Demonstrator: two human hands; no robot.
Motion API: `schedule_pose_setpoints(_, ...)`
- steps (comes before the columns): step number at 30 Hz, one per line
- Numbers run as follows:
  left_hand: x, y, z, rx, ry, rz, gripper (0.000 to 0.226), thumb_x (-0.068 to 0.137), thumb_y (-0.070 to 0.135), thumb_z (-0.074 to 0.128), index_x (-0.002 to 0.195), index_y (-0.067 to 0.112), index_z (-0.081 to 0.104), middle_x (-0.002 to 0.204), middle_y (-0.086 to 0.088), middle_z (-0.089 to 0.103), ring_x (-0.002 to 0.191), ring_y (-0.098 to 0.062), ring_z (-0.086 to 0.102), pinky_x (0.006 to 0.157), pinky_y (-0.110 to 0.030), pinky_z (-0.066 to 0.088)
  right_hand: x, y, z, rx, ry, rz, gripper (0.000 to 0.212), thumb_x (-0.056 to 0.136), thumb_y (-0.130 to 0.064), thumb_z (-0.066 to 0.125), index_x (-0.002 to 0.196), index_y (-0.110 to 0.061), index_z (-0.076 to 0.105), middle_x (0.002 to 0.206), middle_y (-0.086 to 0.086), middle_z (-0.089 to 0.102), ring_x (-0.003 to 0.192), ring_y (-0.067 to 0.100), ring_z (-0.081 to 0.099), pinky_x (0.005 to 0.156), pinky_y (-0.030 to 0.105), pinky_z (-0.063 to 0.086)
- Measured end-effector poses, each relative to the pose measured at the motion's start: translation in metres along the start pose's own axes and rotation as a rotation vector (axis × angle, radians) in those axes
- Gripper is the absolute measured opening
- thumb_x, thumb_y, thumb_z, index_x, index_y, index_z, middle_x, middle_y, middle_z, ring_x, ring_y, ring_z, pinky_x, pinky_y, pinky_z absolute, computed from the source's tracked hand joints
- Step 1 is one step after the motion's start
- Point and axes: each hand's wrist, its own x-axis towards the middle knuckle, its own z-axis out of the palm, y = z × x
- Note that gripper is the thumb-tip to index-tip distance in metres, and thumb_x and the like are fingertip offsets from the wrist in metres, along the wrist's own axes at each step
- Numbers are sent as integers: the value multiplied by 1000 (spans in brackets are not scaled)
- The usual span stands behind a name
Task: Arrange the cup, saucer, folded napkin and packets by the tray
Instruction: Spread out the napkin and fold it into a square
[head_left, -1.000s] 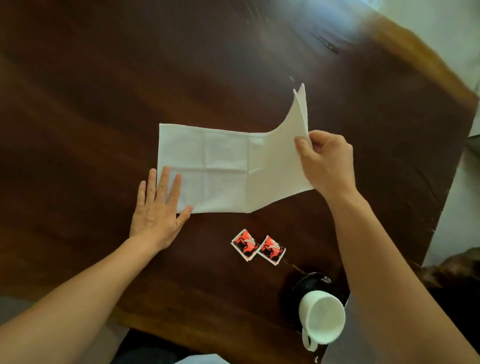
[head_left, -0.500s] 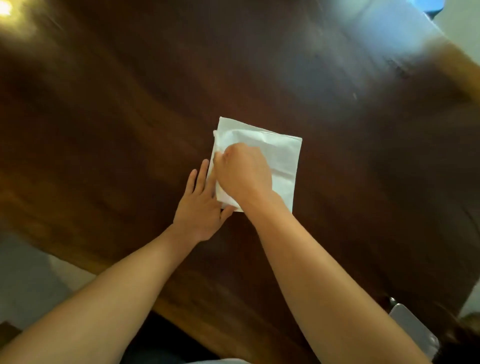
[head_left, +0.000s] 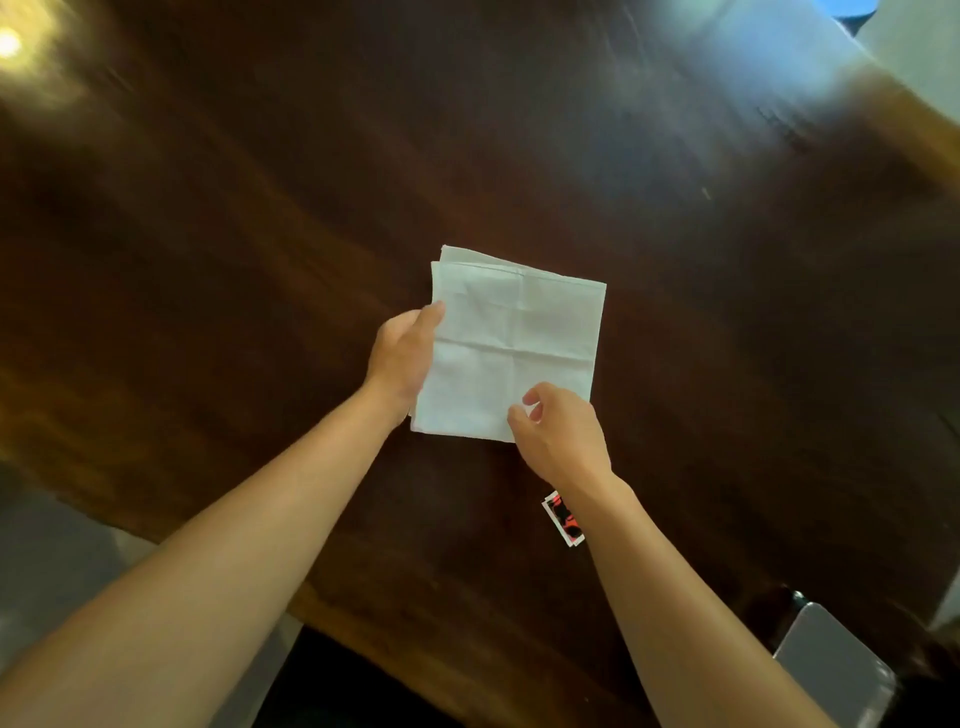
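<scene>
- folded white napkin (head_left: 514, 343), one; lies mid wooden table (head_left: 208, 260);
- left hand (head_left: 400, 353); thumb clamped over napkin's left edge;
- right hand (head_left: 561, 436); fingers curled at near corner, grip unclear;
- red-black packet (head_left: 563, 519), one visible; beside right wrist

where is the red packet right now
In the head view the red packet lies on the wooden table right of centre, nearer the person than the folded napkin, half hidden by the wrist of the right hand.

You look down on a broad, dark, polished wooden desk (head_left: 260, 234) above pale floor (head_left: 47, 561), bearing a white napkin (head_left: 519, 338) and red packet (head_left: 563, 519): a dining setting.
</scene>
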Motion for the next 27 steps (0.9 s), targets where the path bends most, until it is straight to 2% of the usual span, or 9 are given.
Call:
schedule_pose_setpoints(2, 11, 12, 9, -25, 6, -11, 39, 91, 35, 65, 105, -1, 67, 98, -9, 73, 92, -29, 70, 81, -45, 56, 2, 5, 4, 15, -33, -11, 31, 96, -32, 54, 122, -15, 59, 111, 4, 60, 91, 20, 60, 75, 35, 51)
schedule_pose_setpoints(4, 19, 19, 14, 95, 5, 90, 20, 94, 20, 65, 111, 12, 70, 104, -2, 75, 96, -22, 73, 87, -48, 60, 3, 7, 7, 26, -50, -19, 29, 96, -30, 55, 122, -16, 56, 109, 3, 56, 89, 20, 59, 75, 35, 52)
schedule_pose_setpoints(7, 22, 22, 16, 218, 17, 216, 35, 98, 18, 59, 133, 23, 62, 116, 4, 74, 105, -14, 71, 91, -45, 60, 6, 9, 8, 50, -59, -23, 27, 96, -29, 56, 120, -18, 55, 106, 3, 55, 87, 19, 58, 73, 33, 51)
schedule_pose_setpoints(10, 25, 18, 9, 228, 38, 194, 44, 101, 18, 54, 143, 30, 53, 125, 8, 70, 114, -12, 66, 98, -43, 56, 9, 11, 7, 69, -74, -24, 25, 96, -28, 55, 118, -18, 55, 107, 3, 55, 85, 18, 58, 69, 31, 50)
schedule_pose_setpoints(12, 27, 19, 5, 194, 27, 167, 42, 101, 16, 55, 141, 29, 56, 123, 9, 71, 115, -12, 66, 99, -44, 55, 10, 14, 5, 82, -95, -23, 25, 95, -27, 54, 118, -18, 55, 107, 3, 56, 84, 17, 59, 66, 29, 47)
schedule_pose_setpoints(16, 30, 28, 11, 255, 8, 254, 39, 101, 21, 56, 140, 25, 59, 128, 9, 68, 118, -8, 64, 100, -42, 55, 13, 16, 3, 118, -125, -15, 27, 94, -28, 55, 120, -20, 57, 105, 0, 60, 87, 14, 60, 72, 31, 52)
schedule_pose_setpoints(21, 37, 26, 5, 274, 155, 178, 57, 94, 27, 68, 146, 27, 46, 135, 0, 64, 119, -13, 61, 103, -43, 52, 14, 19, -2, 142, -63, -35, 25, 96, -27, 56, 120, -20, 59, 106, -4, 62, 92, 14, 62, 78, 31, 54)
schedule_pose_setpoints(24, 32, 20, 4, 295, 125, 252, 58, 90, 15, 72, 142, 29, 50, 136, 0, 63, 117, -12, 64, 99, -36, 55, 14, 19, -4, 144, 31, -76, 26, 96, -22, 56, 121, -19, 61, 111, -4, 62, 101, 14, 60, 82, 28, 49)
schedule_pose_setpoints(27, 28, 17, 10, 328, 150, 385, 47, 92, 10, 69, 135, 27, 59, 129, 7, 66, 118, -6, 64, 98, -31, 56, 16, 11, -2, 102, 92, -159, 34, 97, -19, 56, 131, -17, 57, 127, -1, 59, 119, 16, 52, 91, 24, 39)
